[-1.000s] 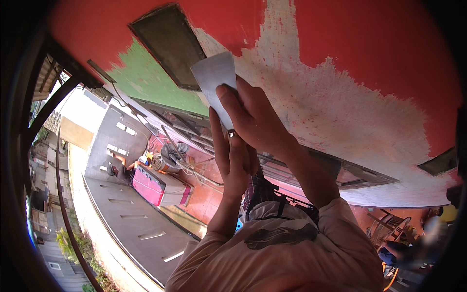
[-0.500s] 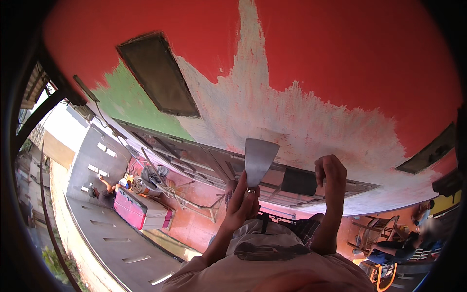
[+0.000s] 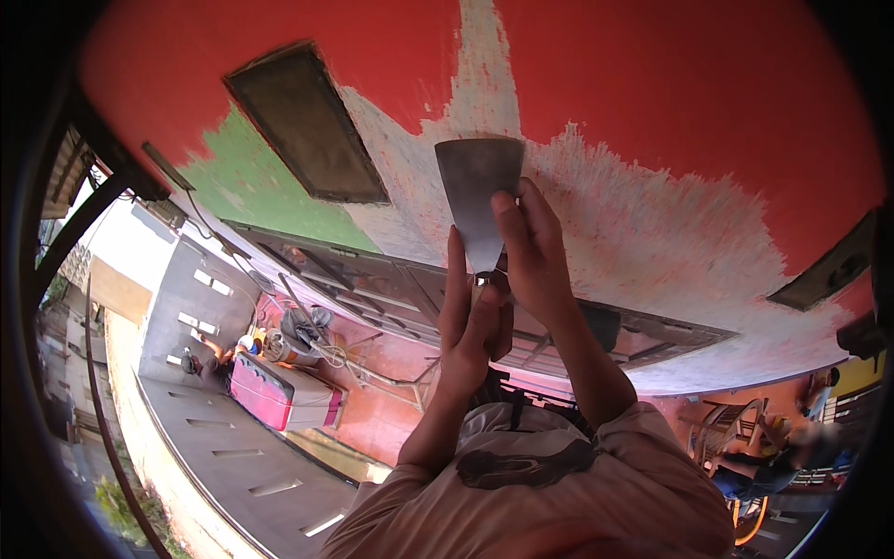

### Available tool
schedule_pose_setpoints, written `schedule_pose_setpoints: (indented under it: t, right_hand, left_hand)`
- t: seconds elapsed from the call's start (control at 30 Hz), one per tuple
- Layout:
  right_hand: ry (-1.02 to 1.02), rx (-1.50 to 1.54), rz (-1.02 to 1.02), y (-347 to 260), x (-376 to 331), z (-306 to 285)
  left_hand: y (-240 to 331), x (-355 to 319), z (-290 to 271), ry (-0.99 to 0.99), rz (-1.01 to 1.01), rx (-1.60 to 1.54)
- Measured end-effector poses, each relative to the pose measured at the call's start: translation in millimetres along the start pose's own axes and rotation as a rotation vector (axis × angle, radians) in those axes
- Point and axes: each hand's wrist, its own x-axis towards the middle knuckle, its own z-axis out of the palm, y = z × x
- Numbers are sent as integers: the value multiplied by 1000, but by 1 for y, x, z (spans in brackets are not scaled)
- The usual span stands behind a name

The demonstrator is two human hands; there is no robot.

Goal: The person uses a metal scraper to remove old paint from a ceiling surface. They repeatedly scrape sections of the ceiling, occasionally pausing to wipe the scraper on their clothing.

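Wall [image 3: 633, 84] behind: red paint, green area [image 3: 270, 163], rough pale patch [image 3: 643, 210]. Right hand [image 3: 533, 244], apart moments ago, now pinches right edge of scraper [image 3: 480, 177], thumb on face. Left hand [image 3: 466, 328] stays closed round lower end, largely hidden. Scraper now higher, before pale patch, two-handed; attention seemingly on blade. Wall contact: cannot tell.

Red paint and a green area flank rough pale patches on the wall [image 3: 652, 93]. Daylight brightens a slotted grey wall [image 3: 279, 466], reddish floor [image 3: 377, 424] and chair [image 3: 715, 421].
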Motion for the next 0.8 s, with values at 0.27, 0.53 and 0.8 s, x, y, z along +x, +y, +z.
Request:
schedule_pose_setpoints:
  t: [0.27, 0.53, 0.8]
  right_hand:
    - [52, 122, -57, -9, 7, 10]
    - [61, 100, -115, -18, 22, 20]
    - [0, 73, -98, -37, 27, 16]
  left_hand:
    - [10, 5, 17, 36, 28, 15]
    - [32, 14, 23, 48, 39, 76]
    - [50, 16, 35, 69, 54, 144]
